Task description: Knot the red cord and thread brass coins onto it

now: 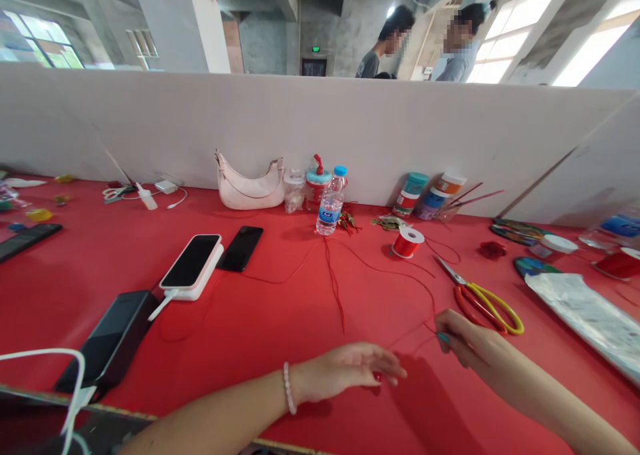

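My left hand (350,369) lies low over the red table (260,321), fingers stretched out toward the right, with nothing visibly in them. A bead bracelet circles its wrist. My right hand (467,343) is just to its right, fingers pinched on a thin red cord (336,288) that runs back across the table toward a red spool (407,242). Red-and-yellow scissors (483,299) lie right behind my right hand.
A water bottle (331,201), pink bag (249,187), jars (433,196), two phones (240,248) and a black power bank (113,341) stand on the table. A silver foil sheet (590,318) lies at right. Two people stand behind the white partition (320,121).
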The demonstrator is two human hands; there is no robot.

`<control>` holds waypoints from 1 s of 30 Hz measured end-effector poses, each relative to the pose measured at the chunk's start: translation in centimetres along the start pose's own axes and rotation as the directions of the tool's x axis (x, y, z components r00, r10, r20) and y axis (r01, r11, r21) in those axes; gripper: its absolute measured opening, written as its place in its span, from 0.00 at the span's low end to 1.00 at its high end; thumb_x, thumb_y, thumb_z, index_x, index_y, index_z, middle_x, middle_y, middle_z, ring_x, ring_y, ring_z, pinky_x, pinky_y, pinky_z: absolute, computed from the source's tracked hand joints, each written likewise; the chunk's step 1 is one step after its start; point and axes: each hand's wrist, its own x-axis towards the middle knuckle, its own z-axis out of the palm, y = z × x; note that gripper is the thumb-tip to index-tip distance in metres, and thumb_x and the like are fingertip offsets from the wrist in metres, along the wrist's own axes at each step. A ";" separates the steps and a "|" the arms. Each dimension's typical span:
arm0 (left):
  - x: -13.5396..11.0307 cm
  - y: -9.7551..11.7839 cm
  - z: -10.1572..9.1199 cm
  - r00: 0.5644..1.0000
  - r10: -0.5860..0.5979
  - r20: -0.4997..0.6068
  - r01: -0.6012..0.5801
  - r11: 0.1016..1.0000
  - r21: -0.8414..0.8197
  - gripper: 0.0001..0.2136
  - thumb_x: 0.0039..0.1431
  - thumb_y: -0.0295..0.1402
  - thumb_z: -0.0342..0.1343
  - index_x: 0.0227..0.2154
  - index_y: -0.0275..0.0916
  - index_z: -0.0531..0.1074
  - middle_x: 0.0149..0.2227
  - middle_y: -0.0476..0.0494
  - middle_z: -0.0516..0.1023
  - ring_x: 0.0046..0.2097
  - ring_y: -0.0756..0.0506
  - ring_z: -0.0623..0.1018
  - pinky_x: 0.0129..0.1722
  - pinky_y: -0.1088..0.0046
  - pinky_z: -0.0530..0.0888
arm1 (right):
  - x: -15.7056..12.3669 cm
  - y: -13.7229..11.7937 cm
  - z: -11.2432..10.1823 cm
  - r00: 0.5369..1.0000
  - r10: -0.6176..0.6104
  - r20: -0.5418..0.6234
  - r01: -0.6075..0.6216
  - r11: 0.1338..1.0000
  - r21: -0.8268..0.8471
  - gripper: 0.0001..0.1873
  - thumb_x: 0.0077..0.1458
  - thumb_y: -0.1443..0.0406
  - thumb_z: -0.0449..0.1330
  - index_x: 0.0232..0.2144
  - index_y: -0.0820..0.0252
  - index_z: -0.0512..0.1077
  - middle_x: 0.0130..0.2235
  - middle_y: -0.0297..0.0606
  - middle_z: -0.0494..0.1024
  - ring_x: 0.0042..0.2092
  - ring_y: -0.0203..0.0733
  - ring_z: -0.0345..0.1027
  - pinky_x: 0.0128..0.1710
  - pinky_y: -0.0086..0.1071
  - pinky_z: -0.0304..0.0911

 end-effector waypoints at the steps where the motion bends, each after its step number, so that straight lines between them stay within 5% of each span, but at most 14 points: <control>1: -0.2 0.4 0.1 0.999 0.027 0.044 -0.027 1.000 -0.007 0.23 0.53 0.42 0.56 0.50 0.38 0.66 0.55 0.34 0.66 0.57 0.40 0.65 0.54 0.59 0.60 | -0.3 -1.9 -0.4 0.998 -0.034 0.043 0.030 0.996 0.089 0.10 0.58 0.61 0.46 0.29 0.55 0.65 0.24 0.33 0.70 0.24 0.35 0.64 0.26 0.27 0.62; 5: -1.3 2.1 0.8 0.978 0.130 0.165 -0.144 0.987 0.076 0.29 0.55 0.51 0.50 0.55 0.39 0.61 0.60 0.37 0.60 0.63 0.39 0.55 0.59 0.57 0.50 | -0.9 -8.6 -1.1 0.983 -0.160 0.092 0.098 0.875 0.475 0.10 0.59 0.58 0.49 0.32 0.56 0.66 0.26 0.33 0.71 0.25 0.32 0.64 0.25 0.25 0.62; 10: -2.5 3.0 1.2 0.977 0.173 0.122 -0.210 0.872 0.441 0.25 0.56 0.50 0.50 0.50 0.38 0.65 0.55 0.38 0.65 0.56 0.40 0.64 0.55 0.60 0.61 | 0.9 -13.4 -0.4 0.958 -0.277 0.073 0.069 0.469 0.880 0.10 0.58 0.58 0.54 0.33 0.59 0.69 0.28 0.35 0.73 0.24 0.30 0.66 0.23 0.24 0.64; 14: -4.0 1.9 0.8 0.960 0.281 -0.020 -0.265 0.923 0.279 0.22 0.59 0.43 0.50 0.53 0.36 0.62 0.48 0.36 0.70 0.50 0.42 0.70 0.51 0.62 0.65 | 2.8 -15.5 0.5 0.922 -0.383 0.051 0.067 0.288 0.955 0.09 0.59 0.60 0.53 0.39 0.57 0.69 0.36 0.38 0.75 0.31 0.33 0.71 0.26 0.26 0.68; 17: -6.5 1.7 0.5 0.937 0.253 -0.242 -0.176 0.938 0.300 0.18 0.58 0.39 0.52 0.50 0.38 0.65 0.41 0.41 0.74 0.44 0.45 0.72 0.48 0.64 0.67 | 4.0 -16.8 2.1 0.857 -0.515 -0.002 0.203 0.334 0.920 0.13 0.60 0.65 0.49 0.46 0.55 0.67 0.45 0.39 0.74 0.41 0.35 0.71 0.35 0.28 0.70; 19: -8.7 2.2 0.3 0.928 0.120 -0.353 0.025 0.925 0.380 0.12 0.60 0.37 0.48 0.42 0.39 0.70 0.40 0.43 0.75 0.43 0.47 0.72 0.47 0.67 0.68 | 4.8 -17.3 3.6 0.793 -0.608 0.036 0.351 0.505 0.788 0.21 0.57 0.70 0.48 0.53 0.55 0.63 0.50 0.40 0.71 0.44 0.36 0.69 0.40 0.31 0.68; 21: -11.2 2.9 -0.3 0.899 0.026 -0.437 0.246 0.796 0.553 0.09 0.57 0.34 0.49 0.37 0.39 0.71 0.39 0.45 0.76 0.40 0.48 0.73 0.44 0.71 0.69 | 5.7 -17.3 5.4 0.735 -0.673 0.083 0.540 0.655 0.529 0.27 0.54 0.72 0.49 0.57 0.57 0.58 0.54 0.43 0.67 0.49 0.41 0.66 0.47 0.37 0.65; 24: -15.3 3.5 -2.5 0.767 0.055 -0.639 0.521 0.527 0.671 0.10 0.57 0.35 0.46 0.33 0.40 0.72 0.34 0.47 0.76 0.37 0.47 0.74 0.41 0.72 0.70 | 6.8 -16.3 7.6 0.709 -0.690 0.142 0.664 0.722 0.194 0.27 0.56 0.74 0.45 0.58 0.59 0.57 0.54 0.46 0.67 0.48 0.44 0.67 0.45 0.39 0.65; 26: -18.0 3.5 -4.4 0.605 0.241 -0.759 0.668 0.366 0.648 0.13 0.59 0.36 0.41 0.37 0.40 0.71 0.38 0.44 0.76 0.40 0.45 0.75 0.42 0.70 0.70 | 7.2 -15.3 8.2 0.718 -0.680 0.148 0.666 0.733 0.137 0.26 0.56 0.73 0.45 0.57 0.61 0.58 0.53 0.45 0.69 0.48 0.44 0.67 0.46 0.38 0.64; 28: -20.3 3.1 -6.1 0.453 0.472 -0.756 0.808 0.142 0.572 0.16 0.59 0.35 0.39 0.41 0.38 0.69 0.45 0.38 0.73 0.45 0.41 0.74 0.44 0.66 0.70 | 7.3 -14.5 8.1 0.710 -0.684 0.166 0.673 0.729 0.125 0.25 0.56 0.74 0.45 0.57 0.61 0.59 0.51 0.44 0.71 0.49 0.42 0.66 0.47 0.36 0.63; 30: -21.8 2.7 -7.2 0.351 0.604 -0.715 0.910 -0.039 0.414 0.19 0.59 0.34 0.36 0.45 0.32 0.67 0.46 0.33 0.71 0.43 0.38 0.75 0.39 0.64 0.71 | 7.1 -14.0 7.9 0.665 -0.717 0.208 0.707 0.695 0.134 0.25 0.56 0.74 0.46 0.56 0.59 0.59 0.49 0.42 0.72 0.49 0.40 0.66 0.48 0.35 0.61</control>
